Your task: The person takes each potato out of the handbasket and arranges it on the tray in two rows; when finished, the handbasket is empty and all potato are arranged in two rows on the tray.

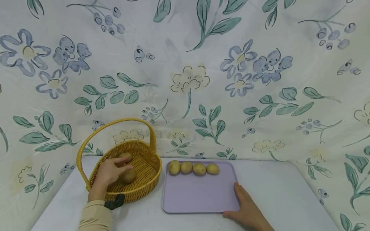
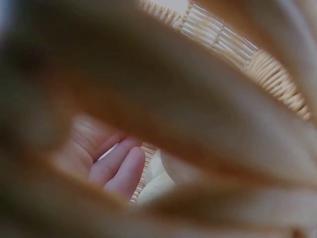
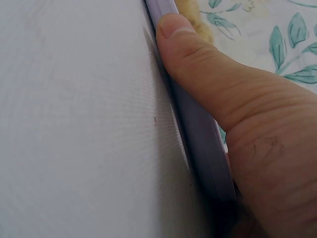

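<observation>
My left hand (image 1: 111, 171) reaches inside a yellow wicker basket (image 1: 150, 186) with a tall handle, over two potatoes. One potato (image 1: 128, 176) lies below the thumb and fingers; another potato (image 1: 125, 156) shows just past the fingertips. In the left wrist view, blurred sleeve cloth covers much of the picture, and the fingers (image 2: 126, 171) appear beside a pale potato (image 2: 157, 184). My right hand (image 1: 246, 208) holds the near right corner of a lilac tray (image 1: 199, 197), thumb on the front rim and fingers along the right side. The thumb (image 3: 198, 57) lies against the rim in the right wrist view.
Several potatoes (image 1: 199, 169) stand in a row along the tray's far edge. Basket and tray sit side by side on a white table (image 1: 141, 227). Behind the table hangs a flowered cloth (image 1: 158, 106). The basket's handle (image 1: 120, 120) arches above the left hand.
</observation>
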Motion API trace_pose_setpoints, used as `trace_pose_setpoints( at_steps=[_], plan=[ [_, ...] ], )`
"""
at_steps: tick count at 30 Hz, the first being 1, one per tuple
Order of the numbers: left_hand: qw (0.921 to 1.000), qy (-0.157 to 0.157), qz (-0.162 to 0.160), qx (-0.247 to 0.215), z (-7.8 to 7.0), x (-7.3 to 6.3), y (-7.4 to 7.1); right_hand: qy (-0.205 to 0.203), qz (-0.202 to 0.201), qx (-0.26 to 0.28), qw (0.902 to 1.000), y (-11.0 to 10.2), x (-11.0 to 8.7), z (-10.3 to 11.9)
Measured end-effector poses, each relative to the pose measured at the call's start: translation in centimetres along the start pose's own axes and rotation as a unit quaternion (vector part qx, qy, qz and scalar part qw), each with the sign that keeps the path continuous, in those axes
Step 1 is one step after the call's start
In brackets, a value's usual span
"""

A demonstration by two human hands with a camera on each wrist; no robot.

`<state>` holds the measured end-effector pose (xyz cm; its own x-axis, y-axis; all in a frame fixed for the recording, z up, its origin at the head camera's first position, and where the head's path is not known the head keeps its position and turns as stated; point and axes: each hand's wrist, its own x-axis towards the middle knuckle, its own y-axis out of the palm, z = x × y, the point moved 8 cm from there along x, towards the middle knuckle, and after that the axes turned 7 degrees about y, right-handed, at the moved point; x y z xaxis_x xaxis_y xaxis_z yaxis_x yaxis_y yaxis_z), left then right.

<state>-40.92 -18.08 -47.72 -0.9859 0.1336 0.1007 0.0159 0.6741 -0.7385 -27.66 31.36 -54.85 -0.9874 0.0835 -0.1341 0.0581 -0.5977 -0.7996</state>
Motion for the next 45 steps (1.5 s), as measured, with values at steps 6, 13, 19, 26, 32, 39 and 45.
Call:
trace_pose_setpoints(
  at_steps=[6, 13, 19, 26, 32, 39, 45],
  plan=[
    [0.9984, 0.020, 0.017, 0.051, -0.4, -0.2, 0.4, -0.006, -0.002, 0.001, 1.0000, 0.0, 0.1, 0.1],
    [0.9979, 0.020, 0.045, 0.041, -0.1, 0.0, 1.2, -0.007, -0.003, 0.003, 1.0000, 0.0, 0.1, 0.0],
    [0.9968, 0.032, 0.061, 0.040, -0.4, 0.0, 1.6, -0.016, -0.007, 0.002, 0.9998, -0.2, -0.1, 0.3],
    [0.9960, 0.028, 0.072, 0.044, -0.5, 0.0, 1.6, -0.017, -0.002, 0.000, 0.9998, -0.3, -0.2, 0.4],
    [0.9948, 0.034, 0.079, 0.055, -0.5, 0.1, 1.7, -0.018, -0.003, -0.003, 0.9998, -0.1, -0.2, 0.2],
    [0.9933, 0.047, 0.082, 0.066, -0.3, 0.4, 2.1, -0.011, -0.007, -0.001, 0.9999, -0.1, -0.2, 0.2],
    [0.9924, 0.052, 0.082, 0.076, 0.0, 0.4, 2.1, -0.005, -0.004, -0.003, 1.0000, 0.1, -0.3, 0.2]
  ],
)
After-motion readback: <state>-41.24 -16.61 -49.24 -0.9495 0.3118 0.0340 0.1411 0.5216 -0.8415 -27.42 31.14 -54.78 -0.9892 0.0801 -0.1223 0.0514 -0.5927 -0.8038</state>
